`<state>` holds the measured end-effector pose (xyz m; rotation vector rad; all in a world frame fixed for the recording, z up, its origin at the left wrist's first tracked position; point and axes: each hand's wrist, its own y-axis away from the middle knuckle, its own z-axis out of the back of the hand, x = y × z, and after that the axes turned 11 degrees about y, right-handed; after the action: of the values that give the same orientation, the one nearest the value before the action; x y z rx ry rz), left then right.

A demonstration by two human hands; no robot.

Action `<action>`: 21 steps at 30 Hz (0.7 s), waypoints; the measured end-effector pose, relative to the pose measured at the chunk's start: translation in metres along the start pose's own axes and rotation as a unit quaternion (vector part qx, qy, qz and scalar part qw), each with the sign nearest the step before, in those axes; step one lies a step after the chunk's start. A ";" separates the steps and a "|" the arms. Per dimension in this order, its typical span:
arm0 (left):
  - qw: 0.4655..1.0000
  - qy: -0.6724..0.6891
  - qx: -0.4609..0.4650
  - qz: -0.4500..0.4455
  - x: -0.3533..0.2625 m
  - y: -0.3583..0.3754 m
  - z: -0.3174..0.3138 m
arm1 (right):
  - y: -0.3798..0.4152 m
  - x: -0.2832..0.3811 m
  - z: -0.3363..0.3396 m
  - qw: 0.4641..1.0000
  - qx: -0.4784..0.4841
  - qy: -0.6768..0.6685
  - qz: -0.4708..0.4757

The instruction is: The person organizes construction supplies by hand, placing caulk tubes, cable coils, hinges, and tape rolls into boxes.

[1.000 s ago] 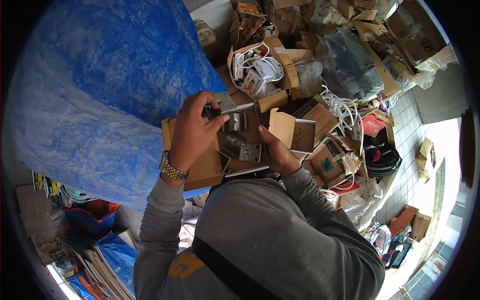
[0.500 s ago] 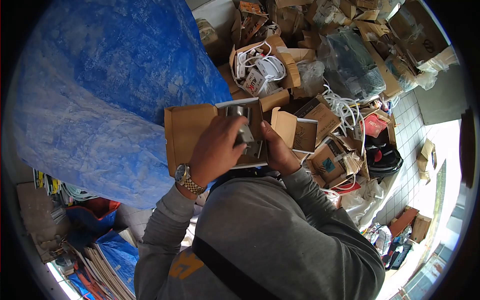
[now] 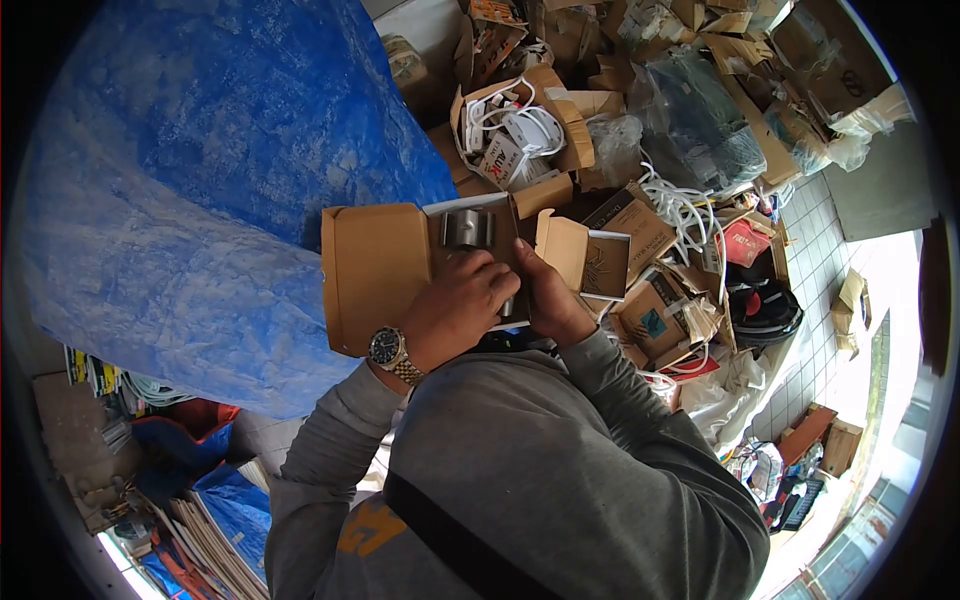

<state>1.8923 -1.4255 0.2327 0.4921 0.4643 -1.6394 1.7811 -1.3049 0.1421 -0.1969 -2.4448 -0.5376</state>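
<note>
An open cardboard box [image 3: 375,275] with its lid folded out to the left is held in front of my body. A grey metal part [image 3: 467,229] lies at the upper end inside it. My left hand [image 3: 458,308], with a wristwatch, reaches into the box below that part, its fingers curled over another metal piece that they mostly hide. My right hand [image 3: 552,296] grips the box's right side, thumb on the edge. Just right of it sits a small open box [image 3: 606,266] with thin dark pieces inside.
A blue tarp [image 3: 220,150] covers the left side. Behind stands a carton [image 3: 575,130] of white cables and devices. Loose white cable [image 3: 680,215], a red pouch [image 3: 743,243], a black bag [image 3: 765,312] and plastic-wrapped items [image 3: 700,120] lie to the right.
My left hand has moved down inside the box, off the upper metal part, which now shows more fully. The box and my right hand have shifted slightly left in view.
</note>
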 end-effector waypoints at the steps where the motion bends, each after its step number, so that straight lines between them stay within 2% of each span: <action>1: 1.000 0.000 0.000 0.000 0.001 0.000 -0.002 | -0.001 -0.001 0.002 1.000 0.003 -0.014 -0.006; 3: 0.998 -0.068 0.007 0.016 0.001 0.001 -0.004 | -0.003 -0.004 0.004 1.000 0.004 0.003 0.008; 7: 0.995 -0.087 0.030 0.037 -0.004 0.000 -0.001 | -0.008 -0.013 0.009 0.999 0.008 0.020 0.024; 10: 0.998 -0.006 0.013 0.060 -0.007 0.003 0.002 | -0.005 -0.014 0.004 0.999 -0.001 0.017 0.043; 12: 0.993 0.075 0.068 0.068 -0.003 0.005 0.006 | -0.005 -0.014 0.004 0.999 0.010 0.010 0.046; 13: 0.992 0.075 0.066 0.070 -0.003 0.007 0.006 | -0.004 -0.013 0.005 0.998 0.021 0.004 0.051; 15: 0.976 0.180 -0.084 0.090 0.000 0.010 0.007 | -0.006 -0.013 0.010 0.999 0.012 -0.006 0.045; 16: 0.976 0.179 -0.084 0.091 0.003 0.012 0.014 | -0.007 -0.013 0.013 0.999 -0.001 -0.019 0.043; 18: 0.982 0.003 -0.170 0.077 0.008 0.019 0.033 | -0.010 -0.013 0.016 0.998 -0.011 -0.014 0.054; 19: 0.983 0.004 -0.169 0.076 0.007 0.024 0.039 | -0.009 -0.013 0.018 0.998 -0.020 -0.005 0.063; 21: 0.984 -0.085 -0.052 0.146 0.003 0.035 0.046 | -0.008 -0.010 0.018 0.997 -0.019 0.001 0.074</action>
<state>1.9244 -1.4584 0.2685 0.3213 0.3305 -1.3543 1.7773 -1.3044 0.1202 -0.3897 -2.3960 -0.5188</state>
